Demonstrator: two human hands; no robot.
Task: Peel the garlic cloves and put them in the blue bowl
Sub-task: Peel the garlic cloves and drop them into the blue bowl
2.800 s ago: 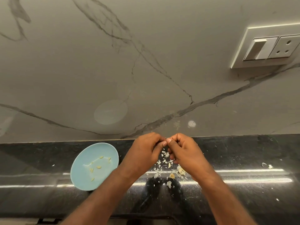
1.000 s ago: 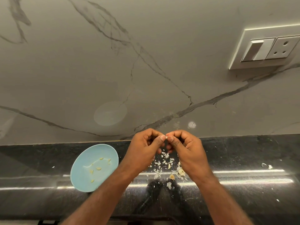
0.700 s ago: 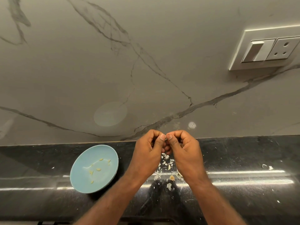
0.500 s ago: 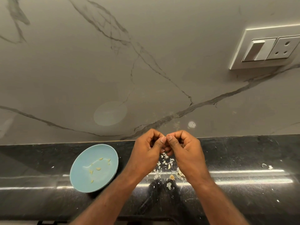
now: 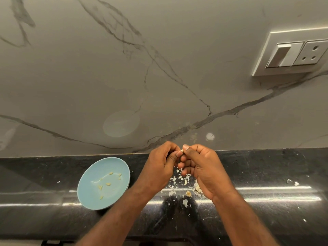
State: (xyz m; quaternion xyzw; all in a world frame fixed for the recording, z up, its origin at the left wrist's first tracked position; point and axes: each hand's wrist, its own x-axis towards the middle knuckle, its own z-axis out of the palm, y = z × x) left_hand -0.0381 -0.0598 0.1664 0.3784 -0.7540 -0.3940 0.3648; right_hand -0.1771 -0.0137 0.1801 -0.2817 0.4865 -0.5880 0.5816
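Garlic clove (image 5: 181,150) sits pinched between the thumb tips of both hands, raised above the counter (image 5: 266,167), to the right of the blue bowl (image 5: 113,164) and farther back. Only a small pale tip shows, so its long axis and heading cannot be told. The left hand (image 5: 159,167) and right hand (image 5: 202,167) are both curled and grasp the clove together. Several peeled cloves (image 5: 108,184) lie scattered inside the bowl. Peel scraps (image 5: 174,183) litter the counter just right of the bowl, under the hands.
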